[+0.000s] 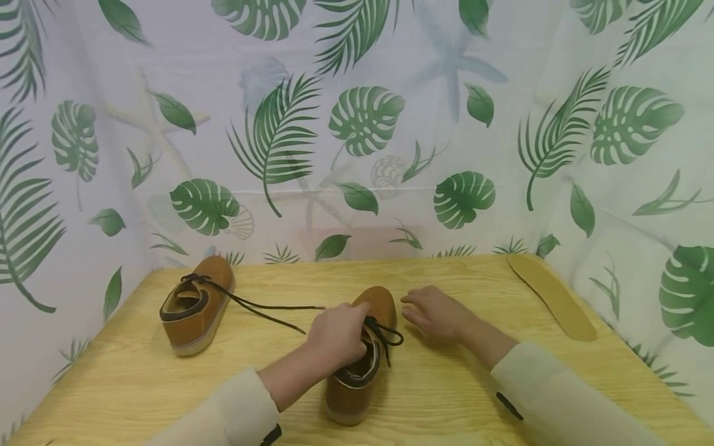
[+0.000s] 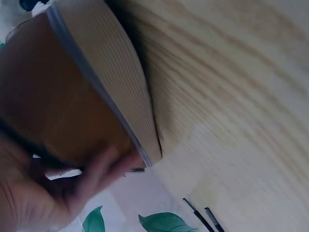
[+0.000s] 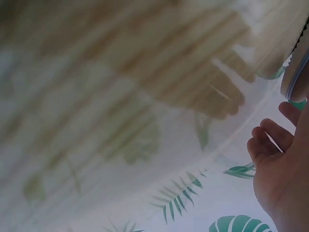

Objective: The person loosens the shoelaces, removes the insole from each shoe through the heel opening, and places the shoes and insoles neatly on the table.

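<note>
A brown leather shoe [image 1: 347,399] with black laces tied in a bow [image 1: 395,337] sits on the table, toe pointing away. My left hand [image 1: 339,334] holds it by the left side of the upper, near the laces. In the left wrist view those fingers [image 2: 104,169] lie along the brown upper [image 2: 72,106], above the pale ribbed sole [image 2: 113,63]. To the right of the toe, my right hand [image 1: 437,313] hovers with its fingers loosely bent and nothing in them. In the right wrist view, the right hand [image 3: 285,164] is just short of the shoe's sole edge [image 3: 297,72].
A second brown shoe [image 1: 192,331] stands at the left, its long black laces [image 1: 268,306] trailing right toward my left hand. A tan insole [image 1: 552,297] lies at the back right of the wood-grain table [image 1: 446,396]. Leaf-patterned cloth [image 1: 413,204] walls the back and sides.
</note>
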Demonstrator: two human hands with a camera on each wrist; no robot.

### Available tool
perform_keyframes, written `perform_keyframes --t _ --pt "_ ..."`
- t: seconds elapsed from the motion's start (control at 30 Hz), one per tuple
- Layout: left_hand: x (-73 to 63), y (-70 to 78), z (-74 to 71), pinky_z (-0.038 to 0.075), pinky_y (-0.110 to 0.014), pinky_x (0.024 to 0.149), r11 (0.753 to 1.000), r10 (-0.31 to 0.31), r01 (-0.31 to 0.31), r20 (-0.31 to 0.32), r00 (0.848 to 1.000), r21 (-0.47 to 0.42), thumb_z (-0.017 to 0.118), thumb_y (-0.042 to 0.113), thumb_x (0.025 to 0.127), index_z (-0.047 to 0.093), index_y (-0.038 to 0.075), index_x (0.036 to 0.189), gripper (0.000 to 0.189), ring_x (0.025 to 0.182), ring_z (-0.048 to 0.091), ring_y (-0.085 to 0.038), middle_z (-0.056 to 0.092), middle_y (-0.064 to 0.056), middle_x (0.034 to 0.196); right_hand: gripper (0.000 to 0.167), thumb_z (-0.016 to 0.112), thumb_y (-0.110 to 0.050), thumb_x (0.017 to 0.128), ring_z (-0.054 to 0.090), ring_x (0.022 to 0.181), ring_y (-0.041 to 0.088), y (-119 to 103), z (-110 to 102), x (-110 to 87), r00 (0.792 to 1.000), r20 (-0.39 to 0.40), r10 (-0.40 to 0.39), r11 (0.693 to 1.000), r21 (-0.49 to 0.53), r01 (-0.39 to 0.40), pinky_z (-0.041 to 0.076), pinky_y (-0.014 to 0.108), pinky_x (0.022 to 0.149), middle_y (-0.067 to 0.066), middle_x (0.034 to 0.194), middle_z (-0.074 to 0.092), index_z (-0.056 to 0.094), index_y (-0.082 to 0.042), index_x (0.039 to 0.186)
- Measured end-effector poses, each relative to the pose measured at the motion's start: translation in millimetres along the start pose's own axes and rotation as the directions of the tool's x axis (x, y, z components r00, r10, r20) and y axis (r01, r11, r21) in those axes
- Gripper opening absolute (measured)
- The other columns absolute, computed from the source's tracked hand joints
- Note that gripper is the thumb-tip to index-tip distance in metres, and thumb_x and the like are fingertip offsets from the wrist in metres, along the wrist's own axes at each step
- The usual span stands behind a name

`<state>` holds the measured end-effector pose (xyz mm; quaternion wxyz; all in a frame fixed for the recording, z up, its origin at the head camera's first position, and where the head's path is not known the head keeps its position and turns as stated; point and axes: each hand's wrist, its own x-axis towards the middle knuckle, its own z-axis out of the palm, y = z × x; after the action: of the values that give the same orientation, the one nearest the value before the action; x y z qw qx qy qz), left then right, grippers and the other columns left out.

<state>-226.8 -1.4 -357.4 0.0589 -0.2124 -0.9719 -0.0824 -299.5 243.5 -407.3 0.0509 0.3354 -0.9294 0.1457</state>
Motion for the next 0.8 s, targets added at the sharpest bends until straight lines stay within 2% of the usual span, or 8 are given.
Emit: perform_keyframes --t 0.1,0.17,0.3,0.4,0.47,0.6,0.7,0.8 --pt "-3.4 -3.7 -2.5 0.05 -0.032 0.057 0.989 -0.002 0.014 0.084 0.996 -0.145 0.071 0.016 0.081 0.056 0.011 0.137 0.059 0.078 0.065 -0.021 0.069 -0.011 0.108 0.042 0.05 -0.031 0.105 0.055 0.124 0.04 -1 1 -1.0 0.999 0.002 -0.035 0.999 -0.001 0.035 0.041 0.055 0.107 0.02 0.13 0.063 0.064 0.001 0.128" --pt "-7.0 -9.1 -2.0 0.053 -0.035 0.069 0.966 0.042 -0.018 0.089 0.995 -0.256 0.069 0.022 0.085 0.054 0.007 0.139 0.058 0.09 0.066 -0.022 0.069 -0.012 0.114 0.041 0.052 -0.033 0.104 0.055 0.124 0.037 -1 3 -1.3 0.999 0.002 -0.048 0.999 -0.006 0.048 0.041 0.053 0.107 0.017 0.13 0.063 0.065 -0.002 0.127" --pt "-16.1 -20.0 6.3 0.052 -0.045 0.094 0.873 0.118 -0.1 0.009 0.993 -0.477 0.052 0.025 0.098 0.056 0.005 0.137 0.044 0.113 0.063 -0.026 0.065 -0.012 0.125 0.034 0.058 -0.029 0.1 0.058 0.117 0.03 -2 5 -2.6 0.993 0.003 -0.116 0.992 -0.038 0.116 0.044 0.048 0.104 0.009 0.123 0.067 0.068 -0.006 0.124" --pt "-23.3 -29.0 18.1 0.046 -0.049 0.103 0.82 0.135 -0.157 -0.081 0.988 -0.551 0.043 0.013 0.101 0.056 0.004 0.135 0.039 0.127 0.057 -0.029 0.06 -0.014 0.134 0.029 0.061 -0.022 0.097 0.059 0.113 0.028 -3 4 -2.7 0.985 0.011 -0.17 0.983 -0.065 0.171 0.046 0.046 0.101 0.006 0.119 0.067 0.068 -0.008 0.121" --pt "-26.5 -35.6 26.5 0.047 -0.048 0.102 0.818 0.156 -0.197 -0.121 0.98 -0.54 0.044 0.003 0.097 0.054 0.002 0.137 0.042 0.126 0.056 -0.03 0.056 -0.016 0.139 0.026 0.061 -0.02 0.095 0.059 0.112 0.026 -4 3 -3.4 0.979 0.01 -0.206 0.976 -0.072 0.206 0.047 0.045 0.1 0.005 0.118 0.068 0.068 -0.009 0.118" --pt "-23.9 -48.0 39.0 0.048 -0.044 0.098 0.844 0.229 -0.295 -0.195 0.954 -0.449 0.052 -0.011 0.082 0.047 -0.001 0.141 0.06 0.115 0.057 -0.028 0.052 -0.016 0.14 0.019 0.06 -0.019 0.094 0.06 0.105 0.022 -5 5 -4.3 0.949 -0.047 -0.311 0.949 -0.069 0.307 0.049 0.041 0.095 0.003 0.111 0.068 0.068 -0.011 0.11" --pt "-19.2 -55.2 46.2 0.045 -0.047 0.098 0.867 0.274 -0.337 -0.213 0.938 -0.368 0.058 -0.009 0.073 0.045 0.001 0.143 0.072 0.116 0.052 -0.028 0.05 -0.015 0.142 0.021 0.061 -0.019 0.088 0.059 0.1 0.02 -4 6 -6.4 0.911 -0.097 -0.4 0.916 -0.071 0.395 0.05 0.039 0.09 0.003 0.107 0.066 0.067 -0.01 0.107" --pt "-16.4 -60.1 51.3 0.038 -0.055 0.102 0.882 0.29 -0.338 -0.187 0.939 -0.329 0.064 -0.001 0.07 0.042 0.005 0.147 0.08 0.128 0.043 -0.031 0.045 -0.013 0.149 0.027 0.061 -0.02 0.084 0.059 0.098 0.019 -5 4 -9.4 0.881 -0.122 -0.457 0.889 -0.062 0.453 0.05 0.038 0.087 0.003 0.106 0.065 0.067 -0.009 0.107"
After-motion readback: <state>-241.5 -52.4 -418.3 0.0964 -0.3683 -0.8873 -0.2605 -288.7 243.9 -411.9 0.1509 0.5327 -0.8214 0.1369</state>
